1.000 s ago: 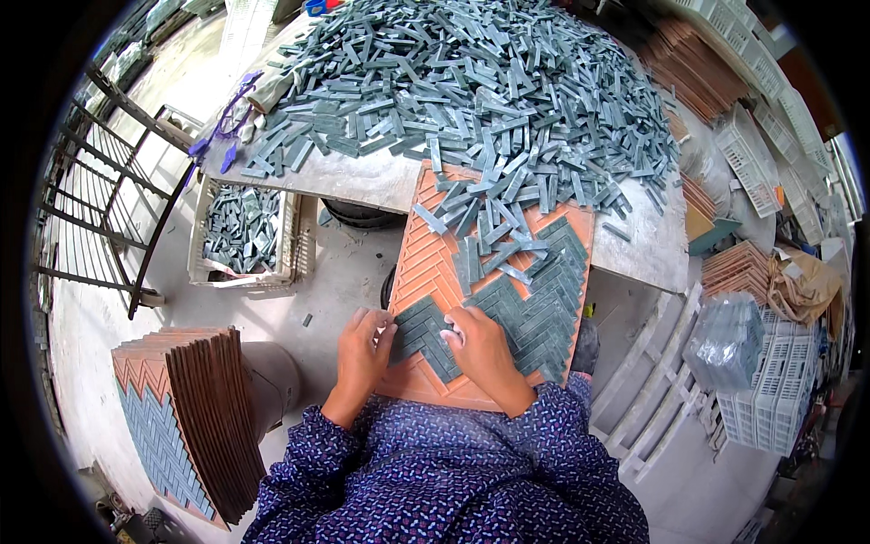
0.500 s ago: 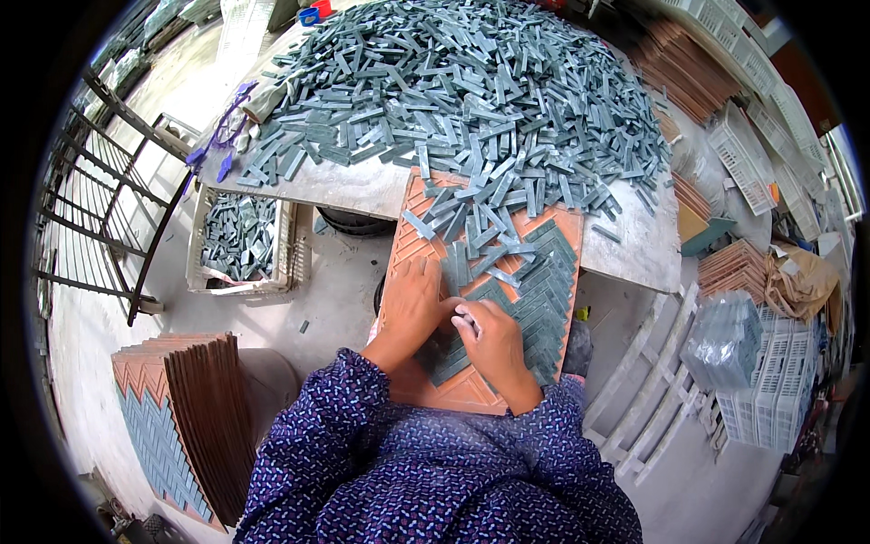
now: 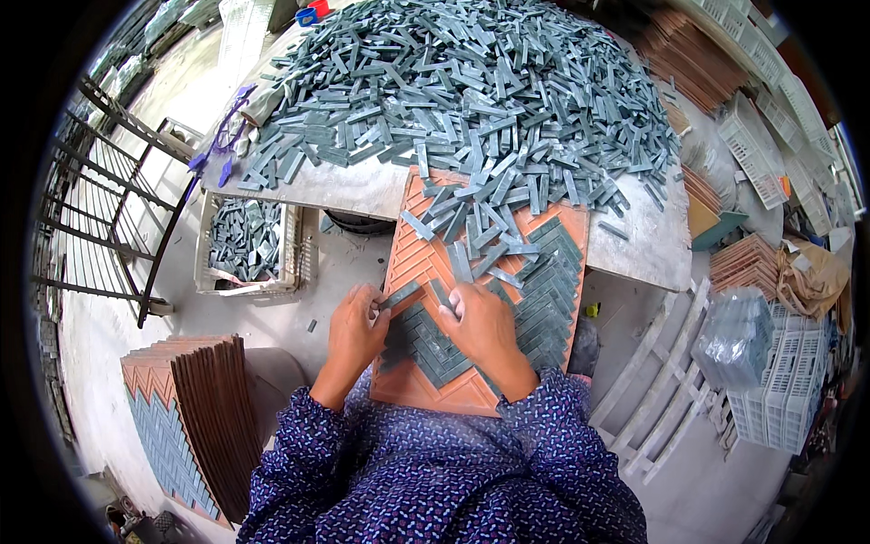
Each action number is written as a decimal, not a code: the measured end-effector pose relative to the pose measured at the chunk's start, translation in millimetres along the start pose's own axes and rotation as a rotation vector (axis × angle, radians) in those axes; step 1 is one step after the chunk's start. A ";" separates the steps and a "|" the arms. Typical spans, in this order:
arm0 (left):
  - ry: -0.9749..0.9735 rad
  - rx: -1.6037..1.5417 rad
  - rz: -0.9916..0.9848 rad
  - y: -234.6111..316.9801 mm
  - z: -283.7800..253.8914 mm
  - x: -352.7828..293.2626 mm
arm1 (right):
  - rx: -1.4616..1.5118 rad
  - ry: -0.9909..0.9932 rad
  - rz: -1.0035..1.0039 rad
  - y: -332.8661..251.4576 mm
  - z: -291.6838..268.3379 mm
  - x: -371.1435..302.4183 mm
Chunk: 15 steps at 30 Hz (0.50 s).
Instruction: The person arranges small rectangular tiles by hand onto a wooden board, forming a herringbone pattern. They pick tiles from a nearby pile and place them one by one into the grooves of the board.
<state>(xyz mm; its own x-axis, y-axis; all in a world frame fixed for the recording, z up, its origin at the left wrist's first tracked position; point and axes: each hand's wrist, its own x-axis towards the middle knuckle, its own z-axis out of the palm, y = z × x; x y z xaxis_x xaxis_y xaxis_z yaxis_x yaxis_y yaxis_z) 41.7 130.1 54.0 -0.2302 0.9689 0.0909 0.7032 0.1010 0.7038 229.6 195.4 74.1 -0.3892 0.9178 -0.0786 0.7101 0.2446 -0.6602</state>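
An orange tray [image 3: 426, 392] with zigzag grooves lies before me, its far end under loose grey-green stone strips. Dark strips [image 3: 548, 313] fill its right side in a herringbone pattern, and more sit in the middle. At the tray's left edge, my left hand [image 3: 355, 328] is closed on a stone strip [image 3: 401, 295] that points up and right. My right hand [image 3: 487, 328], over the middle of the tray, pinches another strip [image 3: 440, 292] between thumb and fingers. Its fingertips are partly hidden behind the hand.
A large heap of stone strips [image 3: 435, 91] covers the worktable [image 3: 648, 245]. On the left stand a crate [image 3: 204, 263] of strips, a black metal rack [image 3: 149, 263] and stacked trays [image 3: 204, 390]. White crates [image 3: 779, 390] and a slatted pallet [image 3: 648, 372] are on the right.
My hands were close together over the tray; now they are apart, the left one moved left toward the tray's edge. A strip now shows in each hand.
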 end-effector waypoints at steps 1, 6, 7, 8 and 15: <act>-0.004 -0.015 0.005 -6.0 -2.4 -7.0 | -0.012 -0.001 -0.021 -0.7 5.3 -6.7; 0.011 -0.019 0.015 -16.3 -1.6 -20.6 | -0.048 -0.017 -0.079 2.2 17.1 -16.8; 0.020 -0.039 0.035 -16.5 0.5 -19.5 | -0.045 -0.022 -0.080 1.7 15.4 -16.3; 0.029 -0.058 0.055 -16.8 1.5 -19.2 | -0.028 -0.019 -0.116 1.2 15.5 -14.9; 0.023 -0.066 0.068 -11.3 6.2 -13.6 | -0.007 0.021 -0.150 -4.3 19.0 -8.8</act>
<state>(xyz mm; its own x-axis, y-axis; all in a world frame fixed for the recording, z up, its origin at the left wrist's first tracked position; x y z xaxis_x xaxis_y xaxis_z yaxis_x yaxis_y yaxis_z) 41.1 117.1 40.5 -0.1992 0.9675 0.1557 0.6724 0.0193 0.7399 218.8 180.3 63.4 -0.4791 0.8771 0.0359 0.6493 0.3816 -0.6579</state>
